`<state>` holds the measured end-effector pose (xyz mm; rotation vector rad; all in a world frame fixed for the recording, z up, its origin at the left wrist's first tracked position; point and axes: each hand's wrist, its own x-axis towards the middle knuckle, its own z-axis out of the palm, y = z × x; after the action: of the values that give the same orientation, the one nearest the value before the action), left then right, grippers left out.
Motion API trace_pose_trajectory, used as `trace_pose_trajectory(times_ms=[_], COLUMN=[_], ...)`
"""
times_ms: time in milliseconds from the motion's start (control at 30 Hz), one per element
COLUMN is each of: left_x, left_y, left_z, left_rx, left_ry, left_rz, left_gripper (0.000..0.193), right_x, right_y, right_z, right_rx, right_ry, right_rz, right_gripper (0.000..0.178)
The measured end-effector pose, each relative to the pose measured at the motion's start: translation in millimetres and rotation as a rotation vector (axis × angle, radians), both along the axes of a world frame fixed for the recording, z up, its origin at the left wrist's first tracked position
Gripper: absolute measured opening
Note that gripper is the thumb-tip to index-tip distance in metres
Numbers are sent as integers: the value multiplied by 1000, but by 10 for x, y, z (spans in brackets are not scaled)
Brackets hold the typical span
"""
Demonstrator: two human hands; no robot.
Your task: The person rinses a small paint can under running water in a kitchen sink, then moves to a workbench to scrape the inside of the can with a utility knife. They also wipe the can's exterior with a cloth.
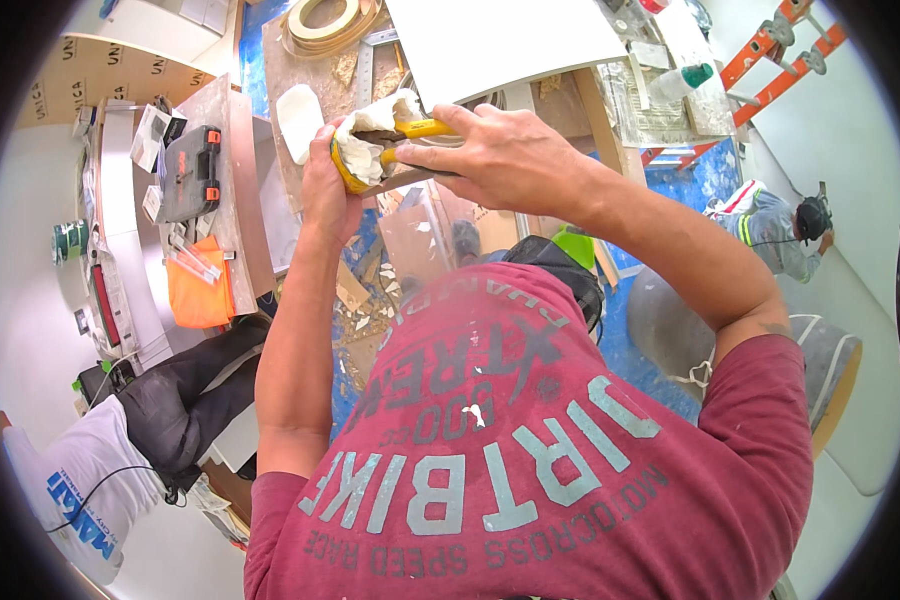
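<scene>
My left hand (328, 188) is wrapped round a small yellow container (351, 174) above the near edge of the worktable. Its rim and inside are thickly crusted with white material (367, 157), with a dark hollow in the middle. My right hand (518, 155) grips a hand tool with yellow handle parts (426, 128), two of which show between the fingers. The tool's far end reaches into the container's mouth, so its working end is hidden and I cannot tell its exact kind. A white rounded piece (298, 122) lies beside the container, to its left.
On the worktable are a coil of edge banding (332, 22), a metal square (366, 70) and a large white panel (500, 40). A clear bottle (678, 82) lies right, near an orange ladder (770, 50). One person bends at left (90, 470), another crouches at right (775, 232).
</scene>
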<state>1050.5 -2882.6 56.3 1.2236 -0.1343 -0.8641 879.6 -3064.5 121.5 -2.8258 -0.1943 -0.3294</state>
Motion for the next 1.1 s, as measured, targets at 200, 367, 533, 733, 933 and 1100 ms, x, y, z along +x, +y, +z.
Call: trace_pose_trajectory(times_ms=[200,367,533,733,933,1100], left_x=[-29,-126,-77,-80,54,171], left_y=[-41,-27,102,288,104,127], left_z=[-16,122,112,10,186,-19], left_rx=[78,37,-122,-243,-194,23], left_ry=[-349,-404,-237,-37,-241,-507], left_rz=[-2,-180,-239,-48,168,230], left_gripper=[31,27,29,39,38,37], right_x=[130,283,218,25,5,41], right_y=[-35,-479,-591,-206,714,692], right_z=[295,428,242,-450,-779,-401], right_rx=[86,470,847,1824,2803,2523], right_ry=[328,715,935,1031,693,594], right_rz=[-8,97,64,72,261,-31], right_gripper=[45,48,51,65,63,59])
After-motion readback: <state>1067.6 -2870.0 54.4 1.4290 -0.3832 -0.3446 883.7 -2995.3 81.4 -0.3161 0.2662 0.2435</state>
